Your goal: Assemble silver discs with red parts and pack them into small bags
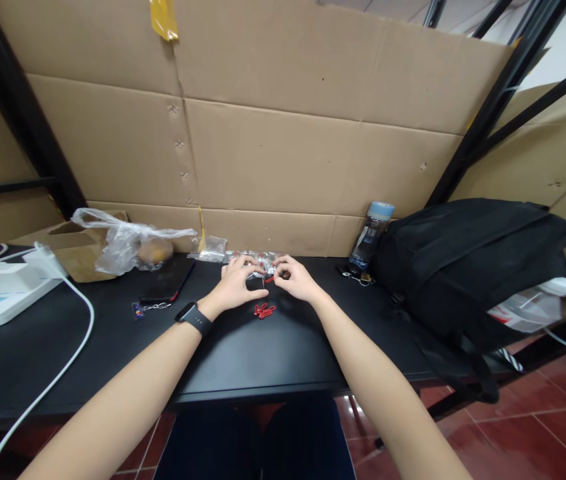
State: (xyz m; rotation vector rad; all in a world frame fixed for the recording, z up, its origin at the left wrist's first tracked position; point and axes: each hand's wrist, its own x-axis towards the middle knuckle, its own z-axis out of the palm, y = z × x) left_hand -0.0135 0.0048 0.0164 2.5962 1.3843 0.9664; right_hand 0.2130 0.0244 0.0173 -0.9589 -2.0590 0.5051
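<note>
My right hand (297, 280) is closed in a pinch at the near edge of some clear plastic packets (261, 264). A short piece of red cord (270, 280) shows at its fingertips. Opposite it, my left hand (239, 285), with a dark watch on the wrist, has its thumb stretched away from its curved fingers. Those fingers rest over or beside the packets, and I see nothing held in them. Just in front of both hands, a small looped bunch of red cord (264, 311) lies on the black table (257, 360).
Left of my hands are a dark phone (165, 283) with a charm, a knotted plastic bag (130, 247), a cardboard box (75, 250) and a white power strip (23, 287) with cables. A bottle (370, 240) and a black backpack (463, 267) stand right. Cardboard (273, 160) walls the back.
</note>
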